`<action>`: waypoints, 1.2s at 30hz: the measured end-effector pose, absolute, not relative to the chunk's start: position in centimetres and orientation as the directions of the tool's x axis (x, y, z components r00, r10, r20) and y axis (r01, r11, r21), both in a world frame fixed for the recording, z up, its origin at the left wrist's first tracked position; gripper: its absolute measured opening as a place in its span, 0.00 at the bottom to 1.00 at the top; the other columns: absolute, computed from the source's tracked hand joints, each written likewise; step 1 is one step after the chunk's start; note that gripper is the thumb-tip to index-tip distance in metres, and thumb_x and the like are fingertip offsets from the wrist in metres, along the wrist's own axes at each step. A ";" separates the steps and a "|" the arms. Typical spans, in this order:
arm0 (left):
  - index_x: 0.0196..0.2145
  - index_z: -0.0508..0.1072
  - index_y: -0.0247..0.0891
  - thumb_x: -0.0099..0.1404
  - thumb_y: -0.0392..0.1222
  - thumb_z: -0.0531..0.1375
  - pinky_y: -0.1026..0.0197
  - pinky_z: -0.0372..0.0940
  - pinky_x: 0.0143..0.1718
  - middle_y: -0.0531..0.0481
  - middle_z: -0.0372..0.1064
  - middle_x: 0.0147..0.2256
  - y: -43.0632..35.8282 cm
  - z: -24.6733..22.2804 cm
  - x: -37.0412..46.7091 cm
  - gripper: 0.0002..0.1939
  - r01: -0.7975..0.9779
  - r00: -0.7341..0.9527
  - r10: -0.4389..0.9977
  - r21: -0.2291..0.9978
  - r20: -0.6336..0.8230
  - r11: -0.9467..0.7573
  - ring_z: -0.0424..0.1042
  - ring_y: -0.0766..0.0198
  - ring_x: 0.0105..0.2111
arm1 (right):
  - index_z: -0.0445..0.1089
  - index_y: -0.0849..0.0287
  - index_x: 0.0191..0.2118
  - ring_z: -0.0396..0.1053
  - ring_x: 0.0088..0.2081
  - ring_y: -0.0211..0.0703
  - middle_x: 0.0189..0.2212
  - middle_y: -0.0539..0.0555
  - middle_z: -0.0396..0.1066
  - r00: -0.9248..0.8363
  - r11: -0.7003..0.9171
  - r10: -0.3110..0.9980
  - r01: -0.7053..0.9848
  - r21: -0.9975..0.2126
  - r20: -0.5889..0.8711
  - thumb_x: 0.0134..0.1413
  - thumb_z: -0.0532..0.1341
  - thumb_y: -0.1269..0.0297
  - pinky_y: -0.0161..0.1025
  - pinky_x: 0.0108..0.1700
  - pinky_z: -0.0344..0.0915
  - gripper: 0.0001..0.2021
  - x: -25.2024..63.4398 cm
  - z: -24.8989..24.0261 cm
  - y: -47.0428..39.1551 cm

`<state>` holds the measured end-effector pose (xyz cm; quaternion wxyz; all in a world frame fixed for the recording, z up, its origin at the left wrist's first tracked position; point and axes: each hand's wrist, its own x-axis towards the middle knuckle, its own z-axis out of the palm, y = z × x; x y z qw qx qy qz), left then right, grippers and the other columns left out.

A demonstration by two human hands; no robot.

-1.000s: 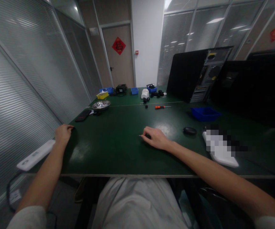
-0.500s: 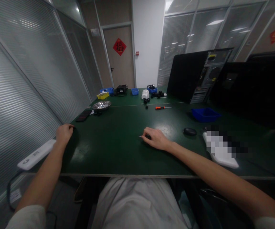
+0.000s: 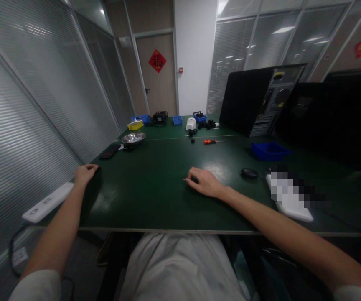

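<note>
My right hand (image 3: 204, 182) rests on the green tabletop (image 3: 149, 200), its thumb and fingertips closed in a pinch. A small, thin, pale piece (image 3: 184, 179) sticks out from the fingertips to the left; its kind is too small to tell. Near the table's left edge, my left hand (image 3: 85, 173) is closed too, fingers pressed together and pointing right. Whatever those fingers hold, if anything, cannot be made out. A white power strip (image 3: 49, 201) lies beside the left forearm. The black computer mouse (image 3: 249, 173) sits to the right of my right hand, apart from it.
Toward the back left are a dark phone (image 3: 110, 151) and a shiny metal bowl (image 3: 133, 139). An orange-handled screwdriver (image 3: 210, 142) lies beyond my right hand. At right stand a blue tray (image 3: 270, 151), a white object (image 3: 288, 200), partly blurred out, and a black computer case (image 3: 246, 100).
My left hand has turned slightly, its fingers now reaching a little farther right. The right hand stays in place with the thin pale piece.
</note>
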<state>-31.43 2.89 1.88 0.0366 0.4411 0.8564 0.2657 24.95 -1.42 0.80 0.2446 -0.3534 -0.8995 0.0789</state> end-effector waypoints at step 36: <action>0.47 0.81 0.36 0.67 0.48 0.65 0.61 0.67 0.44 0.44 0.77 0.43 -0.4 -0.1 -0.1 0.16 0.372 0.621 0.756 0.771 0.207 -0.517 0.74 0.60 0.40 | 0.70 0.56 0.40 0.67 0.34 0.39 0.38 0.51 0.72 -0.635 0.728 0.684 0.624 -0.284 0.359 0.65 0.60 0.60 0.36 0.36 0.53 0.06 24.9 0.6 -1.6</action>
